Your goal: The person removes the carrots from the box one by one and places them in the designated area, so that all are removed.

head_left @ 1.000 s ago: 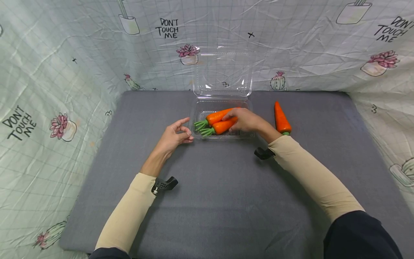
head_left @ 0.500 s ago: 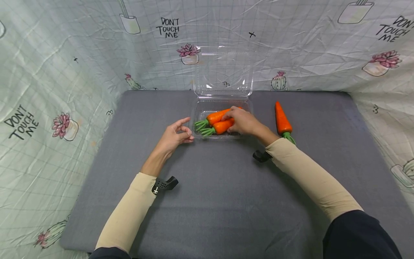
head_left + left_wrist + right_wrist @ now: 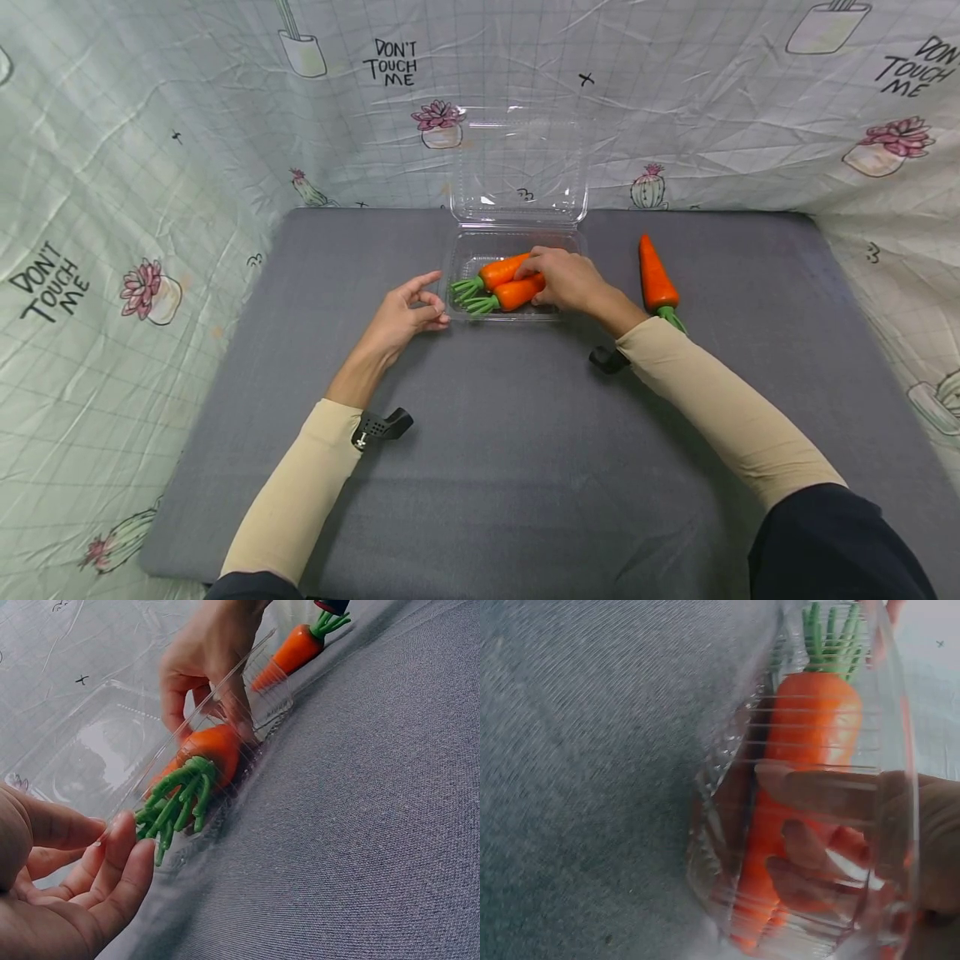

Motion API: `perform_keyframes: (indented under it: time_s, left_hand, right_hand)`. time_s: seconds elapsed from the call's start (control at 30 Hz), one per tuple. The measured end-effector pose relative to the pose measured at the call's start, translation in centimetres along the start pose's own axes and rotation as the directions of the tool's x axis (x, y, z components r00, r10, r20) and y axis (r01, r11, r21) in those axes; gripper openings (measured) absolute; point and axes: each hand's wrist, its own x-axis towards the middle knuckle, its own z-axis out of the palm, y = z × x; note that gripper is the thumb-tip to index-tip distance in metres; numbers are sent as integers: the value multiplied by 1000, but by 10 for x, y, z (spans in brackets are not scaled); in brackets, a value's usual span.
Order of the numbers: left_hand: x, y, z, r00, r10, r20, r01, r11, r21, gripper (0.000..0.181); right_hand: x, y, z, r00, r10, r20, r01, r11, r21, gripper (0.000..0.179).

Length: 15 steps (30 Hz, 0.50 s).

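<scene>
An open clear plastic clamshell container [image 3: 480, 242] sits at the back middle of the table, two orange toy carrots side by side in its base. My right hand [image 3: 567, 280] reaches in from the right and grips the nearer carrot [image 3: 516, 293] by its narrower part. Through the clear wall in the right wrist view, its thumb lies against the carrot [image 3: 814, 727]. The farther carrot [image 3: 498, 271] is partly behind my fingers. At the container's left side, my left hand [image 3: 405, 317] pinches the rim between thumb and fingers, seen in the left wrist view [image 3: 90, 877].
A third carrot [image 3: 658, 279] lies on the grey table [image 3: 480, 467], right of the container, its green top near my right sleeve. The raised lid [image 3: 517, 158] stands in front of the printed cloth backdrop [image 3: 705, 92].
My right hand has shifted slightly left and its forearm toward me, uncovering the third carrot's green top. The left hand and the carrots have stayed put.
</scene>
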Motion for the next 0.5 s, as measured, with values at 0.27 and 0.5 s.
perform_keyframes:
  time_s: [0.27,0.5]
  left_hand:
    - [1,0,0,1000,-3,-5,3,1000,3,63]
    - [1,-1,1,1000,-5,6,5,1000,3,63]
  right_hand:
    - [-2,6,5,997,-70,-29,67,993,-102,38]
    - [-7,9,5,990,-128,-58,118,981,-152,37]
